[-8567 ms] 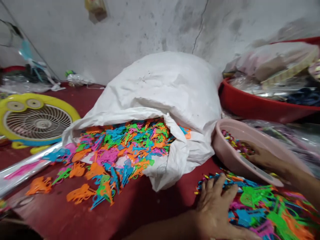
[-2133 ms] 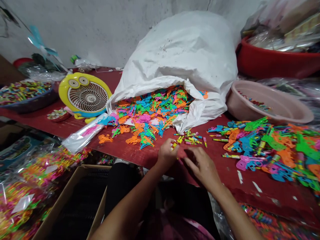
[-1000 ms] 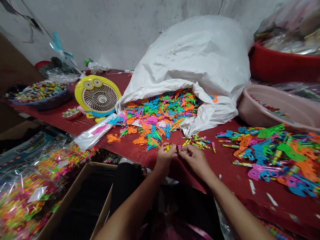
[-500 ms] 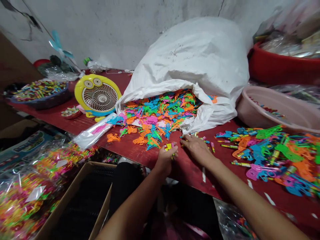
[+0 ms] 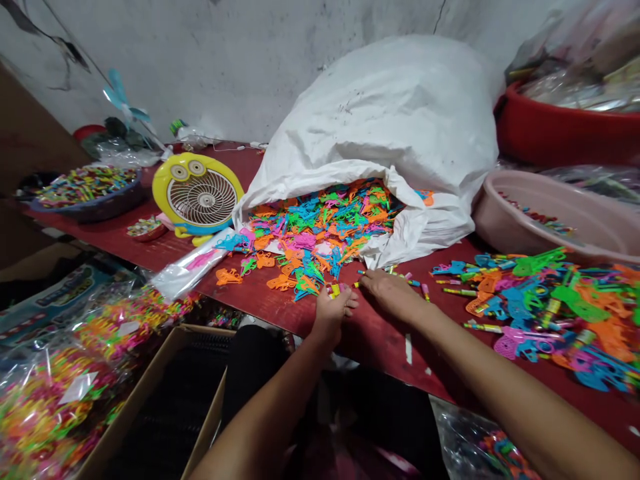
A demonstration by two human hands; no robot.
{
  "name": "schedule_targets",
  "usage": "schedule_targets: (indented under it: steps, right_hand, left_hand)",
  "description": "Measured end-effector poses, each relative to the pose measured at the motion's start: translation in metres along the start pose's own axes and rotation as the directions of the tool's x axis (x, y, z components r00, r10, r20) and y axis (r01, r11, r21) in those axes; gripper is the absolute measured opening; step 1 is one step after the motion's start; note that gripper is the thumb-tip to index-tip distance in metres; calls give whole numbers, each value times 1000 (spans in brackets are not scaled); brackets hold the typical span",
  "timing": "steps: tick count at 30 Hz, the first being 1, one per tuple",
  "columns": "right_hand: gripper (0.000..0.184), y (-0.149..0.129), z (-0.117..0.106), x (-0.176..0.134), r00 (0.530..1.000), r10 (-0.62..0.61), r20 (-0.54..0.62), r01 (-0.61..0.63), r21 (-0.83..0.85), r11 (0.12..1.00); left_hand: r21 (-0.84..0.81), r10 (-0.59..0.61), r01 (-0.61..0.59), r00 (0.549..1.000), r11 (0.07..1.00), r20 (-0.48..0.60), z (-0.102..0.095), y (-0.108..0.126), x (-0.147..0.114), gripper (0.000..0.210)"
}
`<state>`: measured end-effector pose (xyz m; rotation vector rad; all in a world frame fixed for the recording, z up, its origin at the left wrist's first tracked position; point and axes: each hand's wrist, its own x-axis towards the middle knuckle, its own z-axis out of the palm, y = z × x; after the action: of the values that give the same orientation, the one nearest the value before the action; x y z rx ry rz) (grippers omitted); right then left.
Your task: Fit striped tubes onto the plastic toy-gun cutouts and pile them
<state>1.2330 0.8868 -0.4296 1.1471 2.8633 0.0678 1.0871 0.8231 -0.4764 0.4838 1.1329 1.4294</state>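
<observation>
My left hand (image 5: 334, 312) is closed around several small yellow and pink sticks (image 5: 336, 291) at the table's front edge. Just to its right, my right hand (image 5: 393, 293) reaches low over the red table, fingers bent together at a small blue-and-yellow stick (image 5: 358, 283). More short coloured sticks (image 5: 414, 283) lie beyond and beside that hand. Ahead of both hands, flat plastic toy pieces (image 5: 300, 263) in orange, green, blue and pink spill from a big white sack (image 5: 400, 113). The right palm and part of its fingers are hidden from above.
Right of my forearm lies a heap of plastic pieces with sticks (image 5: 555, 307). Behind it stand a pink basin (image 5: 565, 207) and a red tub (image 5: 565, 127). On the left are a yellow fan (image 5: 200, 193), a basin of sticks (image 5: 90, 200) and a cardboard box (image 5: 200, 427) below.
My left fingers have shifted over the sticks, covering more of them. The right fingertips have moved slightly left toward the left hand, with a small stick now showing at them.
</observation>
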Motion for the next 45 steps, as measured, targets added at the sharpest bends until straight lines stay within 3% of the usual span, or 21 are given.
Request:
schedule_targets:
  steps: [5,10,14,21,26,28,31,34,37,40,45]
  right_hand:
    - [23,6,7,9,999,48,13,-48,64,997]
    - [20,3,5,15,988,147,-49,-133,221,966]
    - [12,-16,-1,11,980,181,-81,-134,404,905]
    - [19,-40,11,7,914,369,-170,-236,517,823]
    - [48,-44,11,-6,922,315,-224,-117,614,780]
    - [49,-43,5,-14,927,293,-233,-72,657,751]
    - [47,-37,-7,-27,927,273,-257,-60,618,784]
    - [76,-30,-13,-35,943,157,-294,44,577,815]
    - [103,-28,-6,-38,971,23,-236,121,576,808]
    - [97,-33,11,-39,970,-9,-243,155,590,792]
    - [92,-45,28,-41,927,60,-370,194,610,768]
  left_hand:
    - [-28,-30,33,997,999,77,-5,5,-3,45]
    - [-36,36,-36,999,999,-11,-7,5,-2,41]
    - [-50,67,-69,997,996,-36,-2,0,1,44]
    - [-55,57,-51,992,997,110,15,-14,2,43]
    - [-186,-21,41,994,982,106,16,-8,-1,39]
    - [-177,-41,62,992,982,119,14,-1,-3,35]
    - [-103,-102,114,988,988,118,10,8,-7,32]
    - [-29,-176,186,964,982,201,8,13,-10,29]
    - [-1,-291,309,895,951,339,9,10,-11,23]
    - [-31,-334,366,876,930,347,11,4,-12,21]
    - [-72,-380,438,841,896,385,10,-1,-13,20]
